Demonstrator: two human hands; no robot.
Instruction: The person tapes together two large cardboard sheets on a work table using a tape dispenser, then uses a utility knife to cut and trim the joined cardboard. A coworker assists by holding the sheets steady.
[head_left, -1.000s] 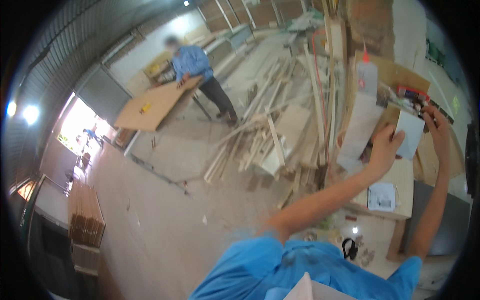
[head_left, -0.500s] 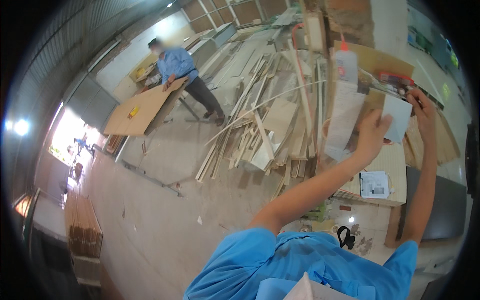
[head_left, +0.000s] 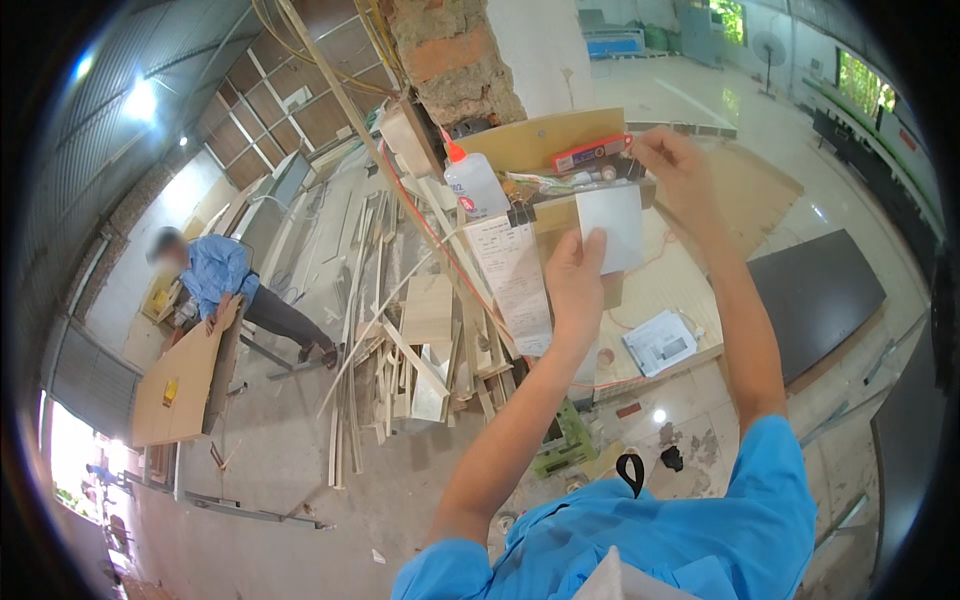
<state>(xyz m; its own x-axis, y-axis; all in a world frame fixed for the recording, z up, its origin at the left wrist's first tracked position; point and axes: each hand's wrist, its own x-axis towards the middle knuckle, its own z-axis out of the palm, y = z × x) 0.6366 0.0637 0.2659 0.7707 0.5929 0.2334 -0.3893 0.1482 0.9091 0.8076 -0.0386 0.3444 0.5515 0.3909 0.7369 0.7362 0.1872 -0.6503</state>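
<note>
My left hand (head_left: 577, 290) is closed on a small blank white card (head_left: 612, 232), its thumb lying across the front. The card stands upright before a wooden box (head_left: 557, 222) filled with small items. My right hand (head_left: 680, 170) is raised beside the box, fingers bent and bunched at the end of a red packet (head_left: 588, 154); whatever they pinch is too small to make out. A clear white bottle with a red nozzle (head_left: 474, 182) stands at the box's left end. Below it hangs a printed paper slip (head_left: 508, 285), held by a black binder clip (head_left: 521, 214).
Printed papers (head_left: 660, 343) lie on the pale surface below the box. Wood offcuts (head_left: 425, 315) are piled to the left. Farther left, another person (head_left: 218, 275) in blue leans over a brown board (head_left: 180, 385). A dark panel (head_left: 820, 300) lies at right.
My view has swung right, so the person and offcuts sit farther left. My right hand has left the card's edge and moved up to the red packet. My left hand keeps the card.
</note>
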